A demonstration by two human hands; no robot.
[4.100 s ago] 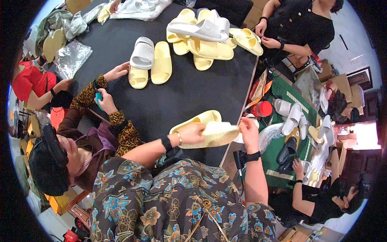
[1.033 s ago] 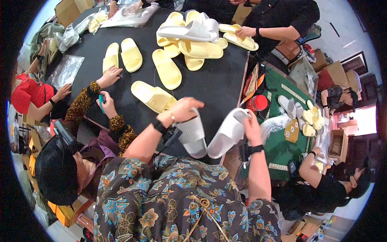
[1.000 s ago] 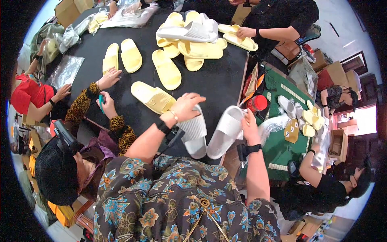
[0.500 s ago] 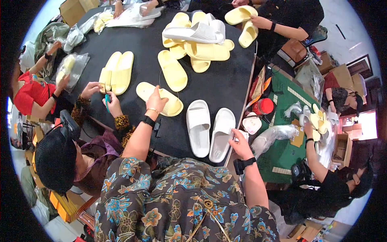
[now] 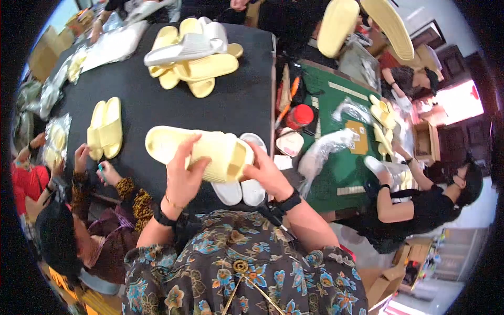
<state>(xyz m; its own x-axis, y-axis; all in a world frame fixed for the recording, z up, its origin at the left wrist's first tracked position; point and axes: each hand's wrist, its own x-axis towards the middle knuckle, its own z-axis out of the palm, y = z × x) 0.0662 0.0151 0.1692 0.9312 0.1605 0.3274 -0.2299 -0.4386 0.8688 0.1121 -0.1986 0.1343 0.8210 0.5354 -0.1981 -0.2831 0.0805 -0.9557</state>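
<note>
Where the left edge of the frame curved in, a co-worker in red (image 5: 31,181) was beside a clear bag (image 5: 56,139) with yellow footwear inside. Nearer the lower left, a co-worker with leopard-print cuffs (image 5: 135,197) had a teal-handled tool (image 5: 101,168) near a pair of yellow slides (image 5: 107,131). At the upper centre of the black tabletop (image 5: 241,105) lay a heap of yellow and pale grey slides (image 5: 202,67). Right of centre, a red-lidded jar (image 5: 300,115) and a white tub (image 5: 289,142) stood near crumpled clear plastic (image 5: 325,155) on a green tabletop (image 5: 331,186); raised yellow soles (image 5: 337,27) took up part of the upper right.

Mid-frame, a pale yellow slide sandal (image 5: 215,157) was held up, its smooth rounded end pointing left, its ribbed strap toward the right; whether a second was pressed against it could not be told. The left hand (image 5: 185,170) pinched it near the strap, thumb against the ribs; the right hand (image 5: 269,174) gripped its right end. Sandal and hands partly hid a white slide pair (image 5: 228,193).
</note>
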